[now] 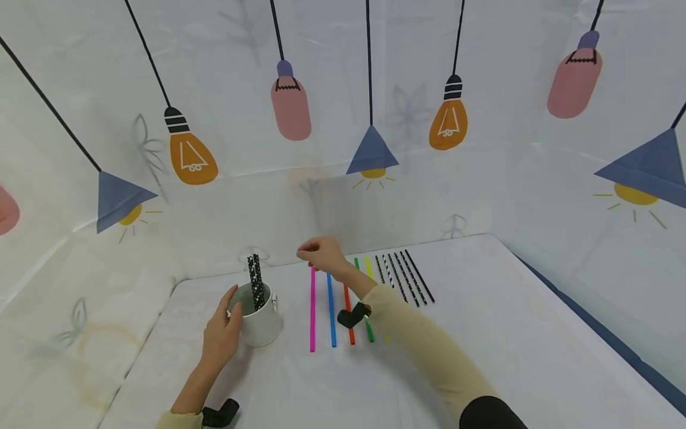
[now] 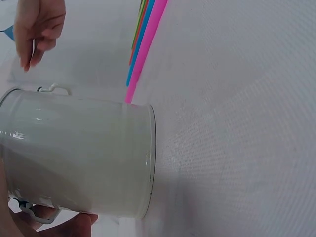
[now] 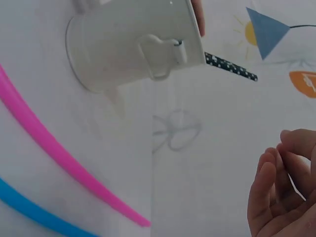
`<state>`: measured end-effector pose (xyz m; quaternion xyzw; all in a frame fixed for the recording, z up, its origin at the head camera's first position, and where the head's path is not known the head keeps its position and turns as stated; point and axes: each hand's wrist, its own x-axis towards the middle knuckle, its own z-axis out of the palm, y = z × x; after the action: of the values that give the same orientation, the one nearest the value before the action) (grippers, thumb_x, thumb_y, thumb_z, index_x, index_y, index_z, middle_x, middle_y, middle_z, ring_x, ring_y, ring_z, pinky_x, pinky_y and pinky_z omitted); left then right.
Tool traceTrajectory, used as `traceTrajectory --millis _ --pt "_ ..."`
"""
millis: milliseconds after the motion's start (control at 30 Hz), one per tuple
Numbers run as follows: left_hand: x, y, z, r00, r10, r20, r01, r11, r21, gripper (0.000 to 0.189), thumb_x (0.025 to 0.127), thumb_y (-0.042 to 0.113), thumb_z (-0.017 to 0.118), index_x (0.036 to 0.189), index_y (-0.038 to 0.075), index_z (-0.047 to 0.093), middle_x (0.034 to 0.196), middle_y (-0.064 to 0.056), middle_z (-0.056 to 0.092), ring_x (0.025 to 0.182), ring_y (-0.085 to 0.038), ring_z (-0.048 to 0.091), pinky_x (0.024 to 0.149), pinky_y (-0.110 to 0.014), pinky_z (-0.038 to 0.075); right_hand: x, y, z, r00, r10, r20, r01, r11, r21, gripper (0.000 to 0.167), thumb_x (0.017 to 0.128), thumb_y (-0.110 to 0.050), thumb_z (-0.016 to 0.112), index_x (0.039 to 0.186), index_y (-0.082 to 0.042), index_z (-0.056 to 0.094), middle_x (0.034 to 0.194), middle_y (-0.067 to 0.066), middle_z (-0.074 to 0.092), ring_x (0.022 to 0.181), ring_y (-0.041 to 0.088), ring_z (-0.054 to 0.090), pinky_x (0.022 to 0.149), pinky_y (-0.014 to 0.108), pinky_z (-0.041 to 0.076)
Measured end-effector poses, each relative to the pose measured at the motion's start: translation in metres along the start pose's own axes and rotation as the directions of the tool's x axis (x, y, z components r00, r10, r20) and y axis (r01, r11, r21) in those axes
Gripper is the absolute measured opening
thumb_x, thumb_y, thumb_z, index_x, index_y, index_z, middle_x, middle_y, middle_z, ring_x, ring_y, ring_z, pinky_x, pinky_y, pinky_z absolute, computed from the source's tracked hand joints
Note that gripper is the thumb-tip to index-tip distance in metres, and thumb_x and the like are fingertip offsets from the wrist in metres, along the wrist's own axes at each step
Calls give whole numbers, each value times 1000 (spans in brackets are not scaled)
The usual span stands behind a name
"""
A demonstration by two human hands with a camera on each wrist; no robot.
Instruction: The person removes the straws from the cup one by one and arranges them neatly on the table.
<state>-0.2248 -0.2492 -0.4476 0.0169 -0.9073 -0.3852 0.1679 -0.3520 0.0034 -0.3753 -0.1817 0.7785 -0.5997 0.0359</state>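
A white metal bucket (image 1: pixel 261 326) stands at the left of the table, with small wire side handles (image 3: pixel 160 57). My left hand (image 1: pixel 221 336) grips its left side, thumb toward the front and fingers up by the rim. Black straws with white dots (image 1: pixel 257 283) lean upright inside the bucket. Over the far ends of the laid-out straws hovers my right hand (image 1: pixel 324 255), its fingers loosely bent and nothing between them. Below it lie a pink straw (image 1: pixel 312 310) and a blue straw (image 1: pixel 331 313). An orange straw (image 1: pixel 351 336) is partly hidden under the right wrist.
Right of the orange straw lie a green straw (image 1: pixel 370 331) and a yellow straw (image 1: pixel 368 268), both partly behind the forearm. Several black patterned straws (image 1: pixel 412 277) lie in a row further right. A white sheet wall printed with lamps (image 1: pixel 332 196) rises behind the table (image 1: pixel 514 333).
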Motion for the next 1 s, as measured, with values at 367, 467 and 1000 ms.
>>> traceTrajectory --millis 367,467,1000 --pt "0 -1 2 999 -32 25 32 999 -12 54 106 40 28 155 17 24 151 -24 31 123 -53 43 94 -65 38 5 -15 56 997 50 57 -54 995 89 22 89 -15 72 110 -5 71 89 -1 69 82 26 68 61 29 55" --pt "0 -1 3 999 -29 17 29 1000 -4 54 106 40 29 155 17 25 151 -24 33 121 -53 45 94 -65 39 6 -18 66 997 56 56 -61 994 94 26 89 -14 72 113 -5 70 89 -1 69 84 28 68 61 29 56" --pt "2 1 1 1000 -27 13 27 1000 -5 55 106 41 28 155 17 25 151 -24 33 123 -52 44 94 -65 38 11 -16 87 998 42 37 -44 997 60 20 87 -13 74 105 -5 72 84 -1 69 67 12 64 57 28 55"
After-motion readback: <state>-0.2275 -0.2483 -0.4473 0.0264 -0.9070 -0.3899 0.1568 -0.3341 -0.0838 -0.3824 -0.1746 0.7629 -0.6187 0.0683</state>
